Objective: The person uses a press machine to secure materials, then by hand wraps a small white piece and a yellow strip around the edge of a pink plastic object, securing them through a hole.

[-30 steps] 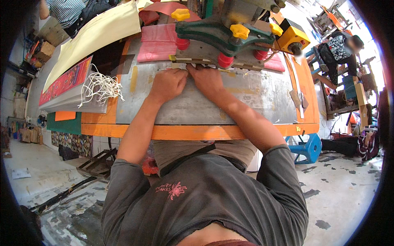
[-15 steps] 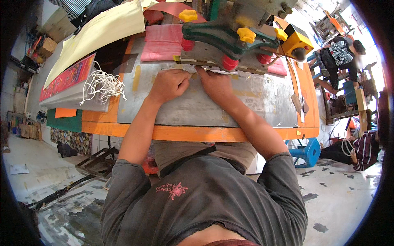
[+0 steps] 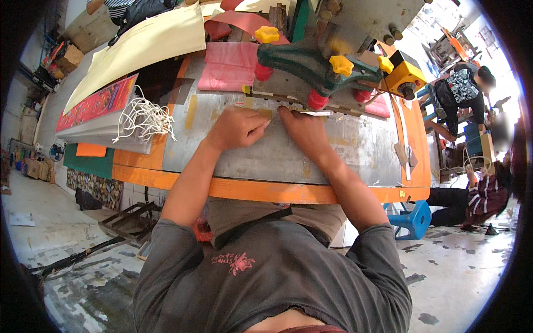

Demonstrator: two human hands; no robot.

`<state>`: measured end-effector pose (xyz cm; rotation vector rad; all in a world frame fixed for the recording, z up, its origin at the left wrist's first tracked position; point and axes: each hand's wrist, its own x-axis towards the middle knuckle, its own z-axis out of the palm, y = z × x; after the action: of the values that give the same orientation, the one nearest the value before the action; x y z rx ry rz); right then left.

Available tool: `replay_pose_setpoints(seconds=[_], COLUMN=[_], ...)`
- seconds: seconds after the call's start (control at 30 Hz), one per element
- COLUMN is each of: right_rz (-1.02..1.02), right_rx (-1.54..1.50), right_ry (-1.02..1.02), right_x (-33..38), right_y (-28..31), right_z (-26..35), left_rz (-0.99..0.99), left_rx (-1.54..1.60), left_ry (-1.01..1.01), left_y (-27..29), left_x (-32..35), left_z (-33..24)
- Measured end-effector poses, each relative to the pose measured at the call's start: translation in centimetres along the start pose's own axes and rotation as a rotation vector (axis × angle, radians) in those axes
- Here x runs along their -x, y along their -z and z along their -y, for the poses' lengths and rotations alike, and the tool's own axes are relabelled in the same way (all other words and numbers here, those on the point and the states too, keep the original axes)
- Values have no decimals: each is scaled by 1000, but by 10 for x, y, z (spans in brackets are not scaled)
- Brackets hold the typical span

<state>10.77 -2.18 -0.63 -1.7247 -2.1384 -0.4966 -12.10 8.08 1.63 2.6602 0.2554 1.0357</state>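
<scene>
My left hand (image 3: 237, 129) is closed, its fingers curled and thumb pressed in, over the grey metal plate (image 3: 255, 164) on the table. Whatever it may pinch is hidden. A short gap to its right, my right hand (image 3: 306, 130) points away from me with its fingers bent down, their tips mostly out of sight. A thin white strip (image 3: 316, 113) shows just beyond those fingers. Both hands are close to the front edge of a press head with a green bracket (image 3: 300, 58) and yellow star knobs (image 3: 341, 66). Pink sheeting (image 3: 230, 66) lies partly under it.
To the left are a stack of printed bags (image 3: 100, 111) with white cords (image 3: 145, 119) and a large cream sheet (image 3: 144, 50). An orange edge (image 3: 266, 190) borders the table. A yellow box (image 3: 404, 75) is on the press. Two people and a blue stool (image 3: 413, 220) are at right.
Both hands have drawn slightly back from the press edge. The white strip now shows beside my right hand. The whole view has shifted a little, and the person at lower right has changed pose.
</scene>
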Motion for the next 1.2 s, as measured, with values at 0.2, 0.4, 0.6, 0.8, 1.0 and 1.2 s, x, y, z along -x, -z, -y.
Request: replay_pose_setpoints(seconds=[0.2,0.4,0.6,0.8,1.0,1.2], right_rz=[19,144,46,96,-72,-12], right_rx=[-13,-33,-207,-360,-541,-578], right_ry=[-83,-87,-117,-242,-129,-71], right_x=[5,2,4,3,1,-2], right_y=[1,-3,11,26,50,82], right_z=[-3,-13,-8,1,9,16], left_rz=[7,-17,-84,-185,-346,-464], left_rx=[21,38,221,361,689,993], left_ry=[-63,-86,-38,159,399,513], left_y=[2,3,13,31,29,21], left_x=[-2,-5,-4,2,16,18], left_z=[-6,-13,-16,-16,6,15])
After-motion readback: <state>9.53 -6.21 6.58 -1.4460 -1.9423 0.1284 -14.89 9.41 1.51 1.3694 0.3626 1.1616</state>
